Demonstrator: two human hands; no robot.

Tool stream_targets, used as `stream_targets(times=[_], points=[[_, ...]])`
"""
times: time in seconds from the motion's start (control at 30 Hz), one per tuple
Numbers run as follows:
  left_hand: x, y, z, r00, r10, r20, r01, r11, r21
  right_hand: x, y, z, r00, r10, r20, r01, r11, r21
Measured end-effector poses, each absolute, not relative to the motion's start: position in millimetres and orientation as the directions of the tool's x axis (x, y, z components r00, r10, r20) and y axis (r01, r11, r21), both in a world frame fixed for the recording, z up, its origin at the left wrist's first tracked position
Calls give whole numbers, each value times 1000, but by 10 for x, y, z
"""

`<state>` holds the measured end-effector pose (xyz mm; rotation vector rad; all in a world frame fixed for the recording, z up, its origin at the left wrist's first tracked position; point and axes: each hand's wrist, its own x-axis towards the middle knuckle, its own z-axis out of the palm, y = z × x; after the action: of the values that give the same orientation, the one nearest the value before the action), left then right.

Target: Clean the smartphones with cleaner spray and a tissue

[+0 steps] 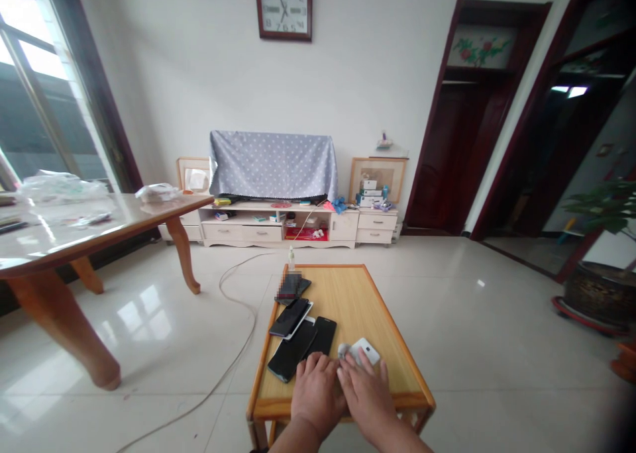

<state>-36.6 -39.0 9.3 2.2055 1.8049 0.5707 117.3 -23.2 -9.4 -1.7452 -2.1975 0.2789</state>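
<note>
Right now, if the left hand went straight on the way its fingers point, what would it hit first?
The left hand would likely meet the black smartphone at its fingertips, though the neighbouring black phone could be first.

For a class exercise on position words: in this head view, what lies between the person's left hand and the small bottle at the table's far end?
In the head view, several dark smartphones lie on the wooden table between the left hand and the bottle.

The left hand and the right hand are bare and wide, with short, round fingers. Both bare arms get thicker toward the near side. No sleeves show.
</note>
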Motion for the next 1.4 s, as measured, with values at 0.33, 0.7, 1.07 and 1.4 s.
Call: stream_targets(times=[0.33,0.7,1.07,1.4], points=[[-363,-381,94,176,974,144,890,-220,398,1151,-45,-90,-151,988,41,938,156,-308],[-367,-365,56,169,974,150,891,-216,399,1346,-317,-308,-86,995,48,962,96,-254],[-332,-378,64,166,974,153,898,-214,384,1530,-363,-241,-4,997,78,958,26,-287],[-326,-373,70,180,972,151,894,-226,387,1475,-405,-185,-66,993,99,938,96,-333]])
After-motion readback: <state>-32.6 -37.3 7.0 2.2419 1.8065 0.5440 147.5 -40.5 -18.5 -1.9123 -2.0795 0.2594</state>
